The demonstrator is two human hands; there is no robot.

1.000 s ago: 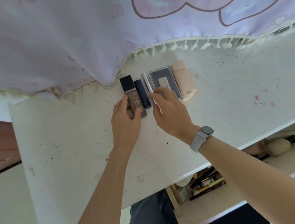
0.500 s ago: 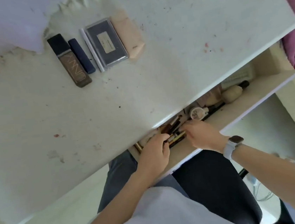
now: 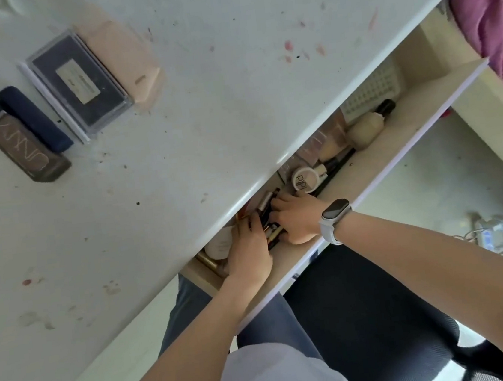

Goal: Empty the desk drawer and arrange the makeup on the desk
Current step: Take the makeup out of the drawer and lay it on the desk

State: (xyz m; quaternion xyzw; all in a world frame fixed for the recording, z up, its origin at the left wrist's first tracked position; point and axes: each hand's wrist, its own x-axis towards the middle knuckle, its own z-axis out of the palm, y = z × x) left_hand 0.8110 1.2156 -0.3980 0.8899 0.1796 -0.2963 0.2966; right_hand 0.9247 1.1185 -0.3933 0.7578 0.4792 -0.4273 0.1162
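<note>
Brown foundation bottle [image 3: 16,145] already lies arranged on the desk [image 3: 231,76]. I have my left hand [image 3: 247,250] and right hand [image 3: 297,219] in the drawer [image 3: 421,99], fingers curled around slim pencils [image 3: 272,235]; next I lift them deskward.

White desk top [image 3: 234,104], speckled with black dots and pink-red smears. On it: brown rectangular foundation bottle with black cap [image 3: 13,134], pale lettering on the glass; navy blue lipstick tube [image 3: 36,119]; dark navy palette in a clear case [image 3: 80,84] with a white label; peach-pink flat compact [image 3: 122,59]. Beige wooden drawer [image 3: 422,102] with a white front edge. Inside: cream bottle with black cap [image 3: 368,127], white perforated tray [image 3: 370,92], round white jar with black print [image 3: 305,179]. White-strapped watch with black face [image 3: 334,217]. Magenta fabric [image 3: 492,0] at right.
</note>
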